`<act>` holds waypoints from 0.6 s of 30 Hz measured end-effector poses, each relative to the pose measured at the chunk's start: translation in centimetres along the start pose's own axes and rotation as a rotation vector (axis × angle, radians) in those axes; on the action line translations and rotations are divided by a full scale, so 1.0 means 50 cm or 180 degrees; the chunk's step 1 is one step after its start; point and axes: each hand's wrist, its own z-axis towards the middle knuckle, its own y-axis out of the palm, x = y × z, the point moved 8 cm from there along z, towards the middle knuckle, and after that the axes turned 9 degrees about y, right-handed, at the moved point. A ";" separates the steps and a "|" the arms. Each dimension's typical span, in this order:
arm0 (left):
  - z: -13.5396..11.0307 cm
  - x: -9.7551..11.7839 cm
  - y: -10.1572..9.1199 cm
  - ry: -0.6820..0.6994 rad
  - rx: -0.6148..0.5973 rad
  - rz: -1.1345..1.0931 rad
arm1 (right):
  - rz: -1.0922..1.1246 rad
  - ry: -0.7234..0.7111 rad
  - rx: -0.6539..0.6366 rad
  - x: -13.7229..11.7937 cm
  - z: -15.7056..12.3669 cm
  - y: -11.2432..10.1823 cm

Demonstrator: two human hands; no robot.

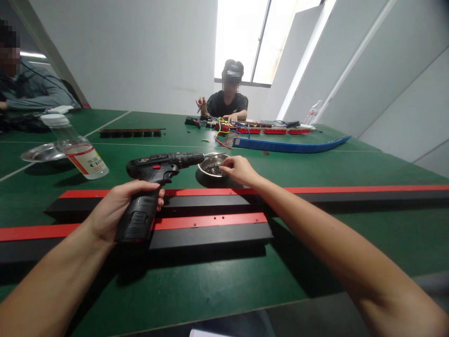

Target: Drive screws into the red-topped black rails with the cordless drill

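Note:
My left hand [121,206] is wrapped round the handle of a black cordless drill [154,168], its bit pointing right over a metal bowl [199,164]. Small dark screws [213,170] lie in that bowl. At the bowl's right side, my right hand [240,170] dips in with thumb and fingers pinched; whatever they hold is too small to make out. Beneath my arms lie two long black bars with red top strips, a nearer bar [210,234] and a farther bar [333,194]. Small holes show in the red strip of the nearer one.
To the left, a clear bottle [82,154] leans beside a metal dish [38,153]. Farther back are a curved blue strip [291,145], coloured wires [222,128] and a dark slotted strip [131,133]. One person sits across the green table [217,285], another at far left.

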 end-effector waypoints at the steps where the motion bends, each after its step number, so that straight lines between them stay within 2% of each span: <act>1: -0.001 0.003 -0.001 0.0004 0.0018 -0.0043 | 0.0080 0.0012 0.0010 0.000 -0.001 -0.002; 8: -0.009 0.008 0.010 0.0039 -0.0036 -0.0082 | 0.0450 0.0045 0.0326 -0.007 -0.032 -0.030; 14: -0.011 0.013 0.020 0.0321 -0.0116 0.0108 | 0.1156 0.0121 -0.0075 -0.025 -0.085 -0.006; 18: -0.016 0.020 0.015 0.0386 -0.0104 0.0281 | 0.1376 0.0271 -0.0162 -0.025 -0.121 -0.010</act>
